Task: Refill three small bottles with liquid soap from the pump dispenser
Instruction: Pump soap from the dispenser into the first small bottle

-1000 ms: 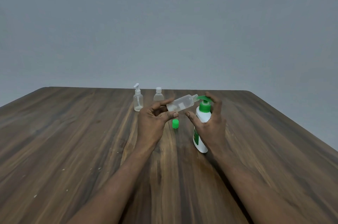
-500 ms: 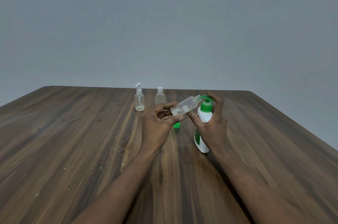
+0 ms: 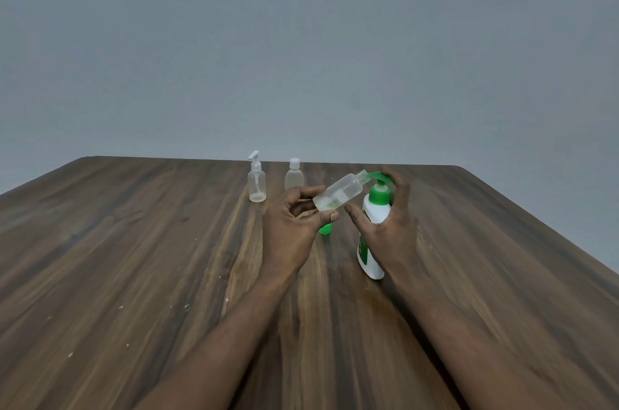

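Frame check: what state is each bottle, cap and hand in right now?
pump dispenser: upright on the table.
held bottle: uncapped, tilted, mouth at the pump spout, a little liquid inside.
green cap: off, on the table, partly hidden.
pump-top bottle: upright, closed.
white-capped bottle: upright, capped.
left hand: grips the held bottle.
right hand: holds the pump dispenser, fingers on pump head.

No word, brand or number can be read here. The white pump dispenser (image 3: 375,213) carries a green label (image 3: 362,247) low on its left side, with some pale marks, but the print is too small and blurred, and the right hand (image 3: 390,230) covers part of it.
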### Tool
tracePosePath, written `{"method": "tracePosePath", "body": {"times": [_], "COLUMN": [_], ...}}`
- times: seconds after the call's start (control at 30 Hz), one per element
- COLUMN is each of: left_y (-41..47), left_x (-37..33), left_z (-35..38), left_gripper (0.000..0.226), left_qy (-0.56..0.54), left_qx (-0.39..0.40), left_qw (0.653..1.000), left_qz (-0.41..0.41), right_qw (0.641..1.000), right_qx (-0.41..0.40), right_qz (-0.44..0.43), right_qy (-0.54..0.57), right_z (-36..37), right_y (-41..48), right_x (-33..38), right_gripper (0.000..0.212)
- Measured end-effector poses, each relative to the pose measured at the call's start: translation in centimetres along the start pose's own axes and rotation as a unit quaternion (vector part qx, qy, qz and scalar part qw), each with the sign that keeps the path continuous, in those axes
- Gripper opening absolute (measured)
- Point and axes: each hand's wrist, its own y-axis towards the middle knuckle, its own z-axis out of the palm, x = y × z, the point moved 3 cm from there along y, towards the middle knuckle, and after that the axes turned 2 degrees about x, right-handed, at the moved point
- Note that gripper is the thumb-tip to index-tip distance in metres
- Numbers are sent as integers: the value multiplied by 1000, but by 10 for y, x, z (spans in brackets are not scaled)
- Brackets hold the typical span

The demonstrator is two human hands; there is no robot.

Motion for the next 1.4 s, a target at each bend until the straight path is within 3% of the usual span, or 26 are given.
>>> {"method": "tracePosePath", "body": {"times": [0.4, 0.73, 0.9, 1.27, 1.4], "left_y": [0, -1, 0, -1, -1], "left_x": [2, 4, 5, 6, 6], "left_z": [1, 1, 1, 2, 2], "left_gripper": [43, 43, 42, 42, 41], "left_qy": [-5, -7, -2, -8, -12], "left_qx": [0, 2, 0, -3, 0], "left_qw": [1000, 1000, 1000, 1000, 1000], "left_qz": [5, 4, 5, -1, -1], "right_qw": [1000, 1000, 1000, 1000, 1000], "right_qx": [0, -16, -12, -19, -9], "right_qz": [-5, 1, -10, -1, -7], "right_qy": [3, 19, 1, 17, 4], "right_z": [2, 2, 1, 2, 1], "right_y": [0, 0, -1, 0, 0], "right_x": [0, -2, 5, 0, 2], "right_gripper": [80, 70, 79, 70, 79]}}
